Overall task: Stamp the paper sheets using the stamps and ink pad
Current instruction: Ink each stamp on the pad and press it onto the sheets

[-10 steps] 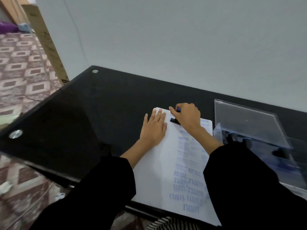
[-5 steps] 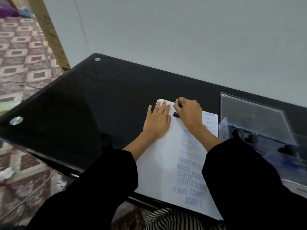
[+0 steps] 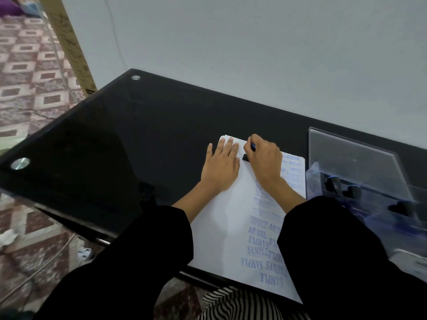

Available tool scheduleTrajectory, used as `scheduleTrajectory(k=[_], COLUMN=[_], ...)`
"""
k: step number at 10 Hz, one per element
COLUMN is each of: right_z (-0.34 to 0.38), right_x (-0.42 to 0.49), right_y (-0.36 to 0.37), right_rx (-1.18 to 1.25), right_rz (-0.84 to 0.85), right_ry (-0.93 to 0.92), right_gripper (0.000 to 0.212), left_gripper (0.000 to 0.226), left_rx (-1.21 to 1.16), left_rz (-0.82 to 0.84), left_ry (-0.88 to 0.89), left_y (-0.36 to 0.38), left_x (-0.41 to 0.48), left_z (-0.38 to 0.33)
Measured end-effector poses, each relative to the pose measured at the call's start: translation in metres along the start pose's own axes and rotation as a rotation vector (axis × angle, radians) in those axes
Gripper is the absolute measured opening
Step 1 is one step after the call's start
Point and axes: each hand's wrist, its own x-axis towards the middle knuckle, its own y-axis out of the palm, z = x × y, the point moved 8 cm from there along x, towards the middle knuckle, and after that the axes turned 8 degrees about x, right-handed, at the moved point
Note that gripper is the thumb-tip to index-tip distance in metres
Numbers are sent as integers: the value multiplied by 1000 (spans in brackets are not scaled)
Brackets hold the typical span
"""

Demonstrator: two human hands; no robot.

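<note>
A stack of white paper sheets (image 3: 226,227) lies on the black glass table (image 3: 115,146), its right side covered in blue stamp marks. My left hand (image 3: 220,167) rests flat on the far left part of the top sheet, fingers straight. My right hand (image 3: 264,158) grips a small black stamp with a blue top (image 3: 246,157) and holds it down on the paper near the far edge. Most of the stamp is hidden under my fingers.
A clear plastic case (image 3: 353,165) with its lid raised stands to the right of the sheets; several dark stamps (image 3: 352,191) sit inside. A grey wall runs behind the table. The table's left edge drops to a patterned floor (image 3: 27,88).
Both hands stay in place on the sheet, with the stamp still down on the paper. Only the camera has shifted a little.
</note>
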Motion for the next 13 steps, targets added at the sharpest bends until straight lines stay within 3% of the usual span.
scheduleTrajectory(k=[5, 8, 10, 12, 13], right_z=[-2, -15, -19, -44, -53], right_x=[5, 13, 23, 17, 11], right_y=[1, 9, 9, -57, -82], right_rx=[24, 21, -34, 213, 209], right_rz=[-14, 94, 259, -71, -41], right_ry=[27, 156, 282, 424, 427], right_gripper=[21, 23, 25, 37, 38], left_gripper=[51, 51, 51, 44, 41], left_rx=[-11, -24, -36, -181, -109], left_rz=[5, 3, 13, -114, -143], left_ry=[-7, -6, -3, -40, -62], left_y=[1, 1, -1, -13, -19], left_x=[1, 1, 0, -5, -8], left_z=[0, 0, 0, 3, 1])
